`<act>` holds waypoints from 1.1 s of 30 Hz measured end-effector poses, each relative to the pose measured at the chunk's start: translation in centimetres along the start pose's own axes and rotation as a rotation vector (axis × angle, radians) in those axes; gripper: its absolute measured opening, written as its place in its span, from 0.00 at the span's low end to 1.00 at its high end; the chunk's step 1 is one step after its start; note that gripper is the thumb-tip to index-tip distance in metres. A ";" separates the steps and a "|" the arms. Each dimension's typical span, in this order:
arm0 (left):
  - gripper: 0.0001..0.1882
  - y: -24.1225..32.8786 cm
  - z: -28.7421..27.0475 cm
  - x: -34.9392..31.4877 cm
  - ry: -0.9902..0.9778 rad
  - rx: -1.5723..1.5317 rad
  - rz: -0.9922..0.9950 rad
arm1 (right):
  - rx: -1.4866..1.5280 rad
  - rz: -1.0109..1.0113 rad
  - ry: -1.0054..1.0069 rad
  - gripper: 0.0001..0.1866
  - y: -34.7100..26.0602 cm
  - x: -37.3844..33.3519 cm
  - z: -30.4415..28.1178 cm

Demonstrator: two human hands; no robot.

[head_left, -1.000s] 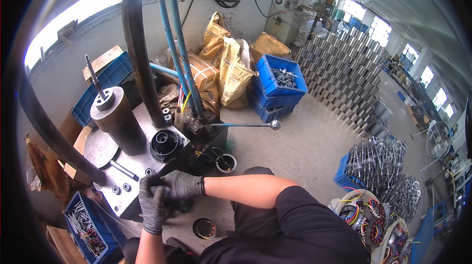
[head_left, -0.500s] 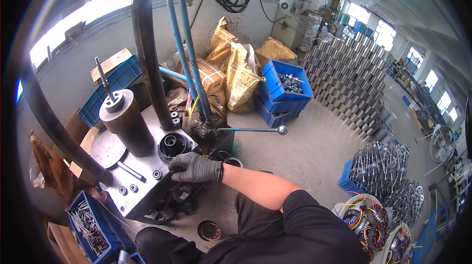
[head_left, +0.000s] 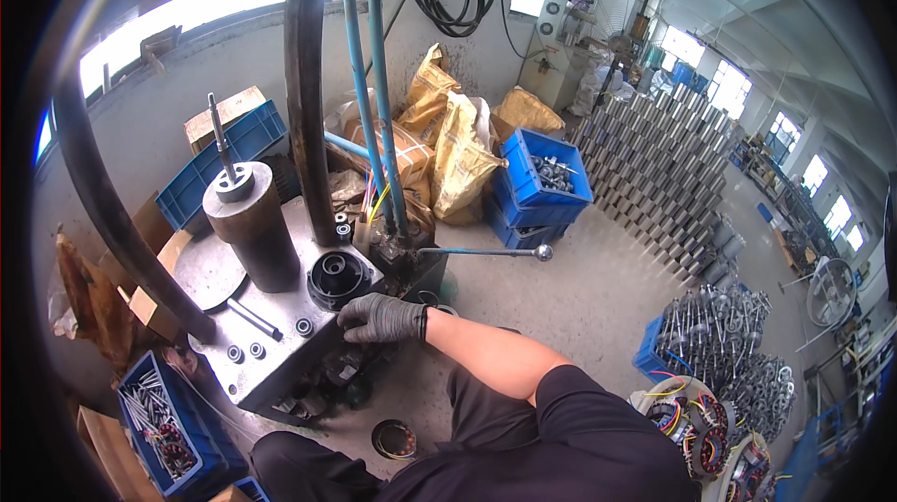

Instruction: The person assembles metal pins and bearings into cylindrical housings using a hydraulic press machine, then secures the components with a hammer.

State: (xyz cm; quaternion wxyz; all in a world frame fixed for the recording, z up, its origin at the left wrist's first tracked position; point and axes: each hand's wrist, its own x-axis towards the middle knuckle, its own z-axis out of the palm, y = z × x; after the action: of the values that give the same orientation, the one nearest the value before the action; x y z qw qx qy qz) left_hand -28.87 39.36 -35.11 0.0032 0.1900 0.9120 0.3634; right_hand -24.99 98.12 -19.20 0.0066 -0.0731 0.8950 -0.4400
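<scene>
My right hand (head_left: pixel 381 319), in a grey knitted glove, rests at the right edge of a metal press plate (head_left: pixel 210 338). Its fingers are loosely bent, with nothing visible in them. Just beyond the fingertips sits a round black housing (head_left: pixel 336 279) with a ring-shaped centre; whether the glove touches it is unclear. On the plate to the left stands a thick steel cylinder (head_left: pixel 250 231) with a shaft (head_left: pixel 221 137) upright in its top. A metal rod (head_left: pixel 253 319) and small bearings (head_left: pixel 304 326) lie nearer me. My left hand is out of view.
Dark posts (head_left: pixel 308 100) rise from the plate. A ball-ended lever (head_left: pixel 495 251) juts right. Blue crates (head_left: pixel 542 186) and yellow sacks (head_left: pixel 464 161) stand behind. Shafts fill a blue bin (head_left: pixel 177 423) at lower left. Stacked steel cylinders (head_left: pixel 654 179) and wound stators (head_left: pixel 705 437) are right.
The view has turned slightly, shifting the press and plate a little to the right in the picture. My right hand keeps nearly the same place beside the black housing.
</scene>
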 end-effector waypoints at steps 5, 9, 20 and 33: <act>0.21 -2.3 3.4 0.2 -0.113 0.064 -0.005 | -0.006 0.006 0.024 0.21 0.3 -0.1 0.5; 0.22 -3.5 5.8 0.6 -0.215 0.135 -0.011 | -0.030 -0.031 0.040 0.21 0.4 -0.5 0.0; 0.24 -1.4 -3.7 -8.1 -0.731 0.565 -0.287 | -0.118 -0.239 0.075 0.19 -2.7 -1.7 -2.0; 0.23 18.2 0.4 23.4 -0.032 0.309 0.438 | -0.170 -0.222 0.015 0.20 -3.7 -1.7 -1.7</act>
State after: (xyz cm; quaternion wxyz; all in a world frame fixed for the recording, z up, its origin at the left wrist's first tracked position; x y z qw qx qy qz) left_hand -44.23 59.87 -20.27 -0.0903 0.3869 0.8936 0.2087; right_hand -22.95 97.41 -15.31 -0.0553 -0.1688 0.9154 -0.3612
